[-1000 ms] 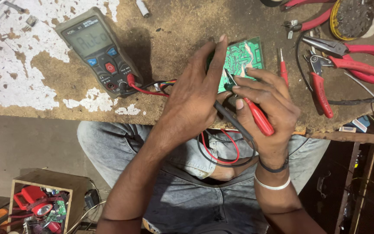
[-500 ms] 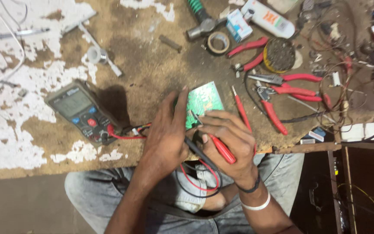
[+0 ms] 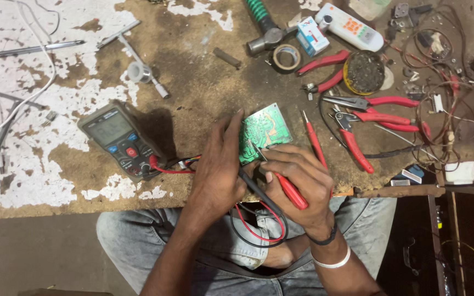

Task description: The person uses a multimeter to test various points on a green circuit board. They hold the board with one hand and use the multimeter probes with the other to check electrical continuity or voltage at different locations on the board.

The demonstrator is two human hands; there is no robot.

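Observation:
A green circuit board (image 3: 267, 127) lies tilted near the bench's front edge. My left hand (image 3: 220, 170) rests against its left edge and grips a black probe (image 3: 256, 189). My right hand (image 3: 297, 181) is closed on a red probe (image 3: 289, 189) whose metal tip touches the board's lower left part. Red and black leads (image 3: 256, 227) loop down over my lap and run left to a grey multimeter (image 3: 122, 140) lying on the bench.
Red-handled pliers and cutters (image 3: 371, 118) lie right of the board, with a red screwdriver (image 3: 314, 140) beside it. A tape roll (image 3: 286, 56), a round tin (image 3: 364, 71), a green-handled tool (image 3: 261, 22) and tangled wires (image 3: 445, 109) fill the back right. White cables (image 3: 23, 104) lie at left.
The view has tilted toward the back of the bench, so the board, hands and multimeter sit lower in the frame. Both hands keep the probes on the board.

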